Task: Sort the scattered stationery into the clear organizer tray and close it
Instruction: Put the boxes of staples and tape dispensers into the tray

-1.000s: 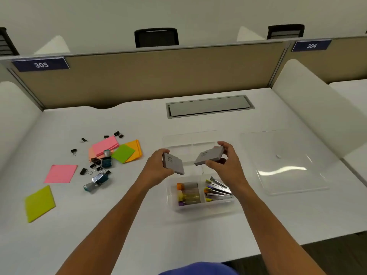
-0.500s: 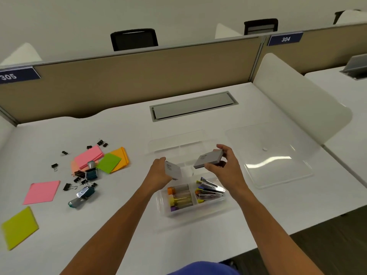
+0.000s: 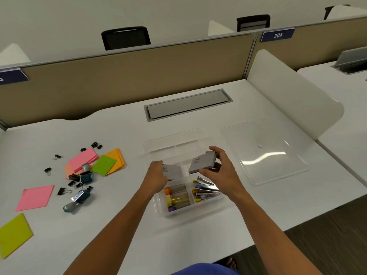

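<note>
Left hand [image 3: 156, 176] grips one grey box [image 3: 173, 172], right hand [image 3: 220, 171] clutches another grey box [image 3: 202, 162], both above the tray [image 3: 158, 204].

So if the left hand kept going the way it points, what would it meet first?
Probably the far empty compartments of the clear plastic organizer tray; the left hand, holding a flat grey box, points there. Depth is uncertain.

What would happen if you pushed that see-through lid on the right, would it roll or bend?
The lid lies flat on the table, so it would probably slide, not roll. It looks thin and clear, so it is likely light and may flex a little if lifted by one corner. Its shiny surface suggests it could be slippery in a hand.
</note>
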{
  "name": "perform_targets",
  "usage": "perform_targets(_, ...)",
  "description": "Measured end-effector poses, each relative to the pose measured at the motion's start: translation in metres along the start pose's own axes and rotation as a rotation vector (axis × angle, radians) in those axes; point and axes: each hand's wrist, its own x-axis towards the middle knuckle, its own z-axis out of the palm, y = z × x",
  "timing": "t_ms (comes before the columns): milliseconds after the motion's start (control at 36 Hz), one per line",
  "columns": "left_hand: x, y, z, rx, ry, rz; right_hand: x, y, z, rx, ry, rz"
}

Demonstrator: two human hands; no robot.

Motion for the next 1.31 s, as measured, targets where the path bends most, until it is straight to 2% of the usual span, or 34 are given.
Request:
perform_targets(250, -0.007, 0.005, -0.003, -0.034, 0.073, -0.047, 0.002, -0.001, 0.002, 0.002, -0.03, 0.021)
perform_targets(417, -0.017, 0.005, -0.013, -0.15, 0.152, -0.065, 0.008, 0.0, 0.006, -0.007, -0.08, 0.025)
perform_targets(528, -0.027, -0.002, -0.02, -0.25, 0.236, -0.037, 0.015, 0.0, 0.013, -0.065, -0.113, 0.028)
perform_targets(750, -0.051, -0.03, -0.027, -0.298, 0.343, -0.041, 0.031, 0.002, 0.037, -0.164, -0.198, 0.036)
perform_targets(1194, -0.11, -0.074, -0.029, -0.323, 0.458, -0.135, 0.059, 0.011, 0.095, -0.47, -0.304, 0.022)
perform_targets(1306, -0.119, -0.081, -0.029, -0.321, 0.473, -0.163, 0.061, 0.016, 0.103, -0.712, -0.266, -0.017)
